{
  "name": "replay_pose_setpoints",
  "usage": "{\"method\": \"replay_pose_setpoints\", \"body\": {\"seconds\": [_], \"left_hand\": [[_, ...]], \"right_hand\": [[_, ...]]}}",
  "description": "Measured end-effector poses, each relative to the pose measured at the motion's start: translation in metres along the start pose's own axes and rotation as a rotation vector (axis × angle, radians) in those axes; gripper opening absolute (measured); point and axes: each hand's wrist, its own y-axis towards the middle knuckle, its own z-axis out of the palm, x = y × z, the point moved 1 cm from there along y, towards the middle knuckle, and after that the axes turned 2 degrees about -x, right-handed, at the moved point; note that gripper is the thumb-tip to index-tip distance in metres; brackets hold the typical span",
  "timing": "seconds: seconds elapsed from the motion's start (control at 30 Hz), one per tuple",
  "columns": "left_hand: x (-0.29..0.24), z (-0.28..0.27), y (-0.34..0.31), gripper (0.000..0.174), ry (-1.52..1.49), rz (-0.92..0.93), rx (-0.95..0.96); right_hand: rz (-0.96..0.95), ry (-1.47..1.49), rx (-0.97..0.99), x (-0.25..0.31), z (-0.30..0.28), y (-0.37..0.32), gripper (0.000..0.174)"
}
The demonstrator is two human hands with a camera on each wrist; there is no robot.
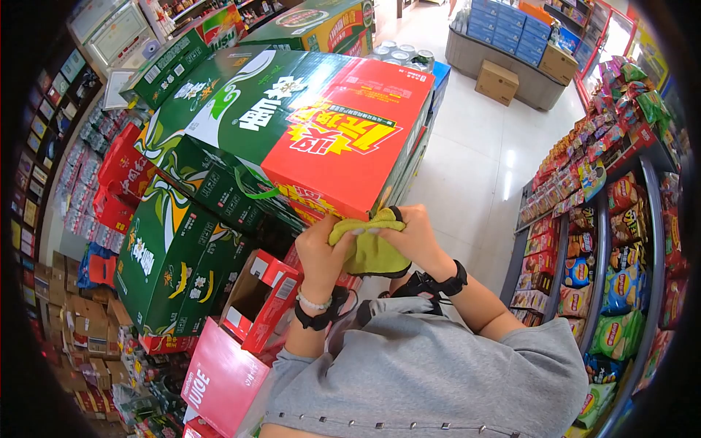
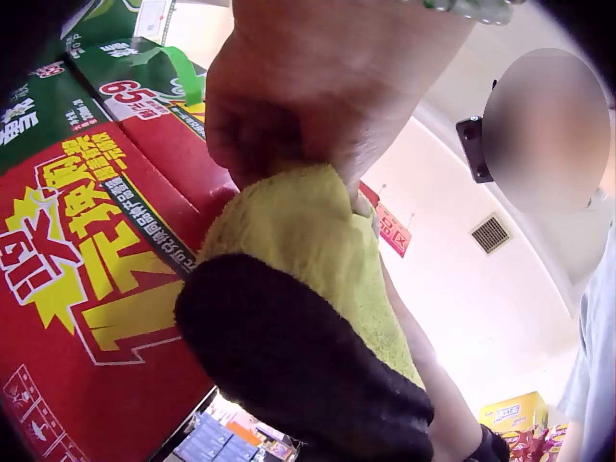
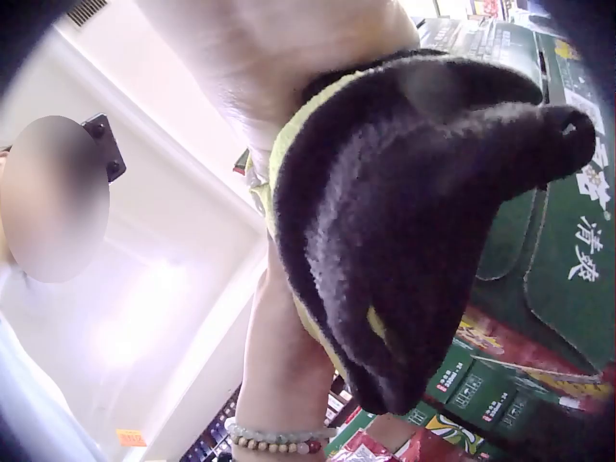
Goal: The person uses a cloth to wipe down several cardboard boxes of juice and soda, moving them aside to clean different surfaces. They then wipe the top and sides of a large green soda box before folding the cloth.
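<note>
Both hands hold a yellow-green cloth (image 1: pixel 376 252) in front of the person's body, at the near corner of a stacked green and red carton (image 1: pixel 350 139). The left hand (image 1: pixel 319 252) grips the cloth's left side, thumb on top. On the other side the right hand (image 1: pixel 420 237) pinches it with thumb and curled fingers. In the left wrist view the cloth (image 2: pixel 289 231) bulges below the fist, its dark underside showing. Seen from the right wrist, the dark face of the cloth (image 3: pixel 404 221) hangs in folds and hides the right fingers.
More green cartons (image 1: pixel 164 255) are stacked at the left, beside an opened red box (image 1: pixel 259 299) and a pink juice carton (image 1: pixel 223 379). Snack shelves (image 1: pixel 621 241) line the right. A tiled aisle (image 1: pixel 467 160) leads to a counter (image 1: pixel 504 69) with blue boxes.
</note>
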Motion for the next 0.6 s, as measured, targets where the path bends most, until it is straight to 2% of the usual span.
{"method": "replay_pose_setpoints", "body": {"seconds": [0.03,0.33,0.43,0.5,0.6], "left_hand": [[0.004,0.001,-0.002,0.024,0.041,0.01,0.006],[0.005,0.006,-0.01,0.028,0.034,-0.032,0.003],[0.006,0.007,-0.012,0.027,0.063,-0.035,0.001],[0.007,0.007,-0.013,0.027,0.062,-0.03,0.0],[0.009,0.009,-0.016,0.026,0.073,-0.022,-0.005]], "right_hand": [[-0.002,0.0,0.0,-0.002,0.0,-0.001,0.019],[0.012,-0.103,-0.007,-0.009,0.002,-0.004,0.021],[0.014,-0.084,-0.046,-0.011,0.005,-0.006,0.013],[0.078,-0.086,-0.025,-0.016,0.007,-0.008,0.023],[0.055,-0.077,-0.03,-0.021,0.009,-0.009,0.024]]}}
